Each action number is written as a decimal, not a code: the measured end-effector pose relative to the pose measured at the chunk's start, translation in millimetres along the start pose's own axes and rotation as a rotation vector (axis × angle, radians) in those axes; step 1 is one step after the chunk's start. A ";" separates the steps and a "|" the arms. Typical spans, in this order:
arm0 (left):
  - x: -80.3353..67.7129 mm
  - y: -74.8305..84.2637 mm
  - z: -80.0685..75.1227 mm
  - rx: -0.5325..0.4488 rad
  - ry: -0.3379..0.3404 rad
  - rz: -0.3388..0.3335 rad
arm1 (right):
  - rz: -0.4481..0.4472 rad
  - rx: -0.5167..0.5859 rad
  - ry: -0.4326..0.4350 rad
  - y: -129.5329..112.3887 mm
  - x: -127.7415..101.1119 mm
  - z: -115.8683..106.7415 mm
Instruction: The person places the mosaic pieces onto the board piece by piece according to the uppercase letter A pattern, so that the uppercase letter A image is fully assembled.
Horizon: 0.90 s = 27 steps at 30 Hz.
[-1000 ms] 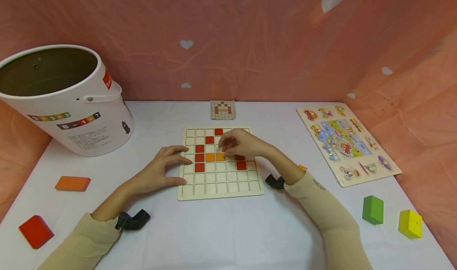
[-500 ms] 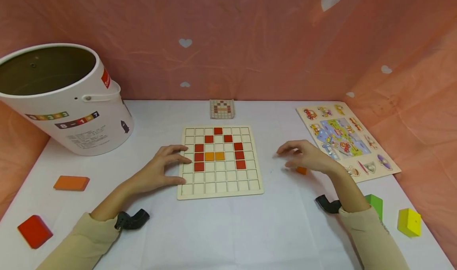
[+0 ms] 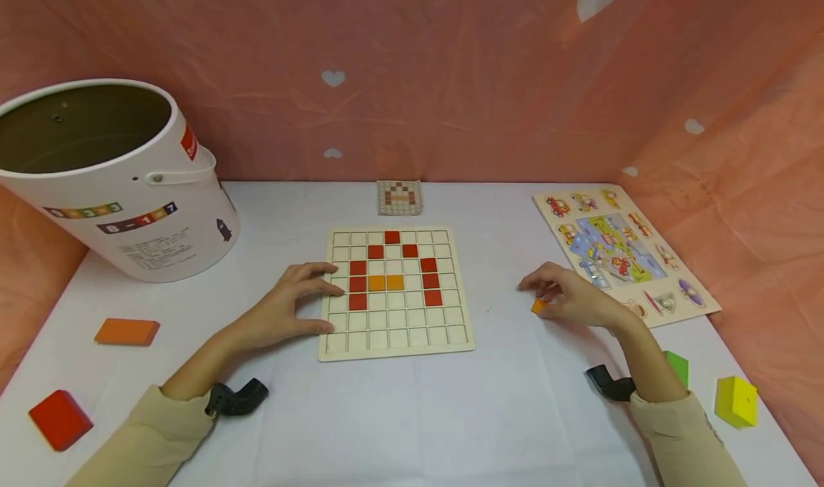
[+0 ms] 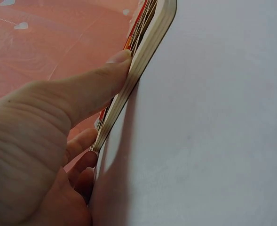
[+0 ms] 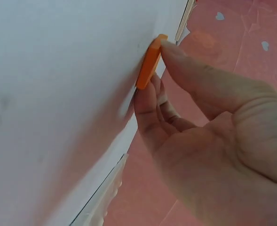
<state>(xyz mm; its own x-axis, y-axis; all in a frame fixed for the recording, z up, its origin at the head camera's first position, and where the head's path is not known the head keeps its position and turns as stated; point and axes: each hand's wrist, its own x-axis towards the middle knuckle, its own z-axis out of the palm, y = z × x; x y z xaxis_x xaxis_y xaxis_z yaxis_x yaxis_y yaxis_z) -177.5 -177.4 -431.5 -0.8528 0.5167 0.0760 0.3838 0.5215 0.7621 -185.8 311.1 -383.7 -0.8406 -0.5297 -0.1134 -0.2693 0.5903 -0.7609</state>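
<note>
A wooden grid board (image 3: 398, 340) lies in the middle of the table, with red tiles (image 3: 392, 237) set in an arch and two orange tiles (image 3: 385, 283) side by side in it. Along the board's left edge rests my left hand (image 3: 290, 301), fingers spread; in the left wrist view its thumb (image 4: 96, 82) touches the rim. To the right of the board, my right hand (image 3: 573, 297) pinches a small orange tile (image 5: 151, 62) between thumb and finger, close over the white cloth. The head view shows only a corner of that tile.
A pattern card (image 3: 399, 198) lies behind the board. At back left stands a large white bucket (image 3: 161, 229). A picture puzzle board (image 3: 650, 297) lies right of my right hand. Orange (image 3: 126, 332), red (image 3: 61, 420), green (image 3: 677, 367) and yellow (image 3: 736, 401) blocks sit near the sides.
My right hand has left the board, moved right to the orange tile on the table and taken hold of it. A red tile shows in the cell it covered. My left hand has stayed put.
</note>
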 end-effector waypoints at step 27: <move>0.1 -1.3 0.8 0.005 0.008 0.010 | -0.088 -0.043 -0.022 -10.0 1.8 13.5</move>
<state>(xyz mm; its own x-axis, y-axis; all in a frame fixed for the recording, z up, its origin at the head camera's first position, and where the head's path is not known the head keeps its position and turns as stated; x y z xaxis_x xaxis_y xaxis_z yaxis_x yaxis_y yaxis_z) -177.7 -177.5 -433.0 -0.8518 0.5163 0.0890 0.3942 0.5196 0.7580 -178.4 296.1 -384.9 -0.8025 -0.5934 -0.0618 -0.3617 0.5662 -0.7407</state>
